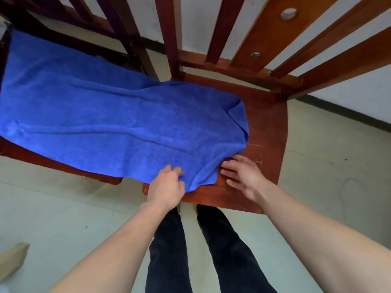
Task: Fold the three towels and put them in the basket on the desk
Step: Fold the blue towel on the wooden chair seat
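A plush, softly wrinkled blue towel lies spread across the glossy red-brown wooden seats of the left chair and right chair. They stand on a pale tiled floor by a white wall. The left hand pinches the towel's near edge with curled fingers. The right hand has its fingers spread, the tips touching the towel's near right corner.

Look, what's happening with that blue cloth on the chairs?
A person has a blue towel spread across the left chair and the right chair. Their left hand pinches the towel's near edge; the right hand is open and flat on the right chair's seat, beside the towel's corner. No basket is in view.
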`<act>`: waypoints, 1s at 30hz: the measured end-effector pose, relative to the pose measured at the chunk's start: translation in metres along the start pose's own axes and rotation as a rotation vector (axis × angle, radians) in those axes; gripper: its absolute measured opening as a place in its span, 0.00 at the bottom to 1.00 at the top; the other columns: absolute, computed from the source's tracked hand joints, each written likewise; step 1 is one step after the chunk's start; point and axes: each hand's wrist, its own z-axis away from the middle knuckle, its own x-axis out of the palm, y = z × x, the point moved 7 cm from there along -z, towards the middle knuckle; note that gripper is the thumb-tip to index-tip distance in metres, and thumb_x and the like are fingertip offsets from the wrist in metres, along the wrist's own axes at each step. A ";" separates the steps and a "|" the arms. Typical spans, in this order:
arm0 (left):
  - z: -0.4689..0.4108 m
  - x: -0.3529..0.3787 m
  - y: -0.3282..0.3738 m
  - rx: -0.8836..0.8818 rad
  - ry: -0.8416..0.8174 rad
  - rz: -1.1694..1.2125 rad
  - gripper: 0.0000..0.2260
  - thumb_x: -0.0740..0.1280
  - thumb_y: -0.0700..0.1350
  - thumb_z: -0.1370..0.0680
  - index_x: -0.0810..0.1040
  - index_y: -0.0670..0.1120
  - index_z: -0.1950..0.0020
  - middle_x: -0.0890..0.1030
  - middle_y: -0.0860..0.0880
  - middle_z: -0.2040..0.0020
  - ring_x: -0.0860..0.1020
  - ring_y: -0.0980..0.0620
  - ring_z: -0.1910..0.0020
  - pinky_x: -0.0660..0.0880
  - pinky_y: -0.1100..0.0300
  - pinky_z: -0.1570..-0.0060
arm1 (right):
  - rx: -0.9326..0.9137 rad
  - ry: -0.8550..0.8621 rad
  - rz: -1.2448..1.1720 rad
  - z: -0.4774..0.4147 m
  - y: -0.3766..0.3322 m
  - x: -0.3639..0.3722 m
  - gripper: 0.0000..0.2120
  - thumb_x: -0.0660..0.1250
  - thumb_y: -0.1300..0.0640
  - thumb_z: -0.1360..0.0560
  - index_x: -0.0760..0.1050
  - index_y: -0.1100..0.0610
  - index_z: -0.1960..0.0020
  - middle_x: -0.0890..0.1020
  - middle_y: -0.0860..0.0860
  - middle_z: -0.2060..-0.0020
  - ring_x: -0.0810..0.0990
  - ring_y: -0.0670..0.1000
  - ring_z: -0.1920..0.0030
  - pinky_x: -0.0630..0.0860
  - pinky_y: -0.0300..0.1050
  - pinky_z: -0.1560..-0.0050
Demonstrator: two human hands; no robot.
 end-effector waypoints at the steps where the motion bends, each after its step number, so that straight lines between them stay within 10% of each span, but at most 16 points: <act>1: -0.003 -0.008 -0.005 -0.013 0.068 -0.008 0.16 0.59 0.41 0.24 0.74 0.48 0.37 0.73 0.46 0.43 0.72 0.44 0.41 0.72 0.51 0.47 | -0.035 0.048 0.097 -0.005 0.005 0.006 0.12 0.73 0.57 0.28 0.76 0.51 0.47 0.84 0.49 0.54 0.83 0.50 0.55 0.77 0.45 0.56; 6: -0.014 -0.020 -0.014 0.020 0.056 -0.146 0.21 0.60 0.40 0.25 0.68 0.48 0.31 0.70 0.44 0.41 0.68 0.42 0.39 0.72 0.49 0.47 | -0.209 0.224 0.722 -0.020 0.005 0.029 0.14 0.74 0.46 0.35 0.74 0.54 0.63 0.82 0.51 0.61 0.80 0.56 0.57 0.73 0.45 0.57; 14: -0.008 -0.011 0.006 0.034 -0.051 -0.296 0.18 0.60 0.44 0.24 0.66 0.44 0.34 0.68 0.44 0.40 0.69 0.42 0.39 0.70 0.49 0.46 | -0.234 0.356 0.454 0.022 0.037 -0.043 0.15 0.75 0.57 0.31 0.69 0.55 0.67 0.78 0.49 0.74 0.80 0.48 0.72 0.70 0.42 0.68; 18: -0.008 -0.012 0.016 0.030 -0.039 -0.337 0.16 0.60 0.45 0.24 0.69 0.44 0.36 0.70 0.44 0.41 0.70 0.42 0.41 0.70 0.50 0.47 | -0.097 0.354 0.796 0.020 0.049 -0.071 0.11 0.74 0.49 0.32 0.74 0.53 0.63 0.82 0.48 0.65 0.82 0.55 0.59 0.77 0.47 0.57; 24: -0.021 -0.019 0.043 0.167 0.078 -0.276 0.18 0.59 0.43 0.23 0.69 0.47 0.33 0.70 0.45 0.41 0.70 0.44 0.43 0.68 0.53 0.53 | -0.620 0.581 0.768 0.009 -0.092 -0.047 0.11 0.68 0.48 0.27 0.74 0.50 0.47 0.79 0.53 0.47 0.79 0.59 0.48 0.74 0.50 0.50; 30: -0.028 -0.005 0.051 0.160 0.005 -0.320 0.19 0.59 0.45 0.23 0.68 0.48 0.31 0.67 0.44 0.39 0.67 0.43 0.41 0.70 0.52 0.49 | -0.496 0.618 1.119 -0.028 -0.158 -0.051 0.14 0.61 0.51 0.23 0.76 0.54 0.41 0.80 0.58 0.44 0.79 0.62 0.44 0.71 0.49 0.52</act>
